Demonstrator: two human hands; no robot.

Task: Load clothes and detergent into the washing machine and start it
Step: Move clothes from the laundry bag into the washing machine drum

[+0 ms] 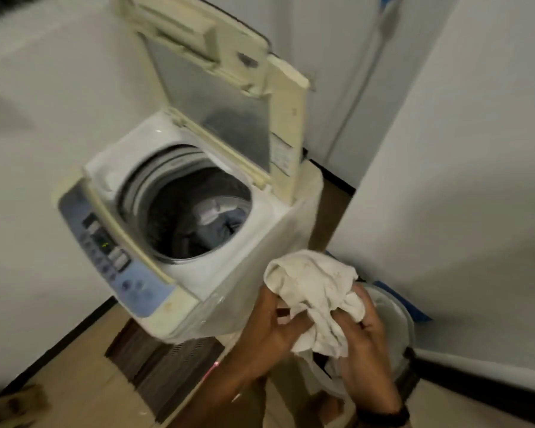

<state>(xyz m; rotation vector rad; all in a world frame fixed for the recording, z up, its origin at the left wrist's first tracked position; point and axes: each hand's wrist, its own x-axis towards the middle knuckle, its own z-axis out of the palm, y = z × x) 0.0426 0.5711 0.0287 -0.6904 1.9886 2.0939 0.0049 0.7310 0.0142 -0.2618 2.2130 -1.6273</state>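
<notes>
A white top-loading washing machine (247,242) stands in the corner with its lid (229,97) raised upright. Inside the dark drum (183,208) lie blue and pale clothes (220,217). A blue control panel (112,254) with a small green display runs along the machine's front edge. Both hands hold a crumpled cream-white garment (315,291) to the right of the machine, level with its front corner. My left hand (275,329) grips the cloth from the left, and my right hand (365,338) grips it from the right.
A pale round basket (396,316) stands on the floor below my hands, against the right wall. A dark ribbed mat (164,366) lies at the machine's foot. White walls close in on the left and right, and a pale door (368,72) is behind.
</notes>
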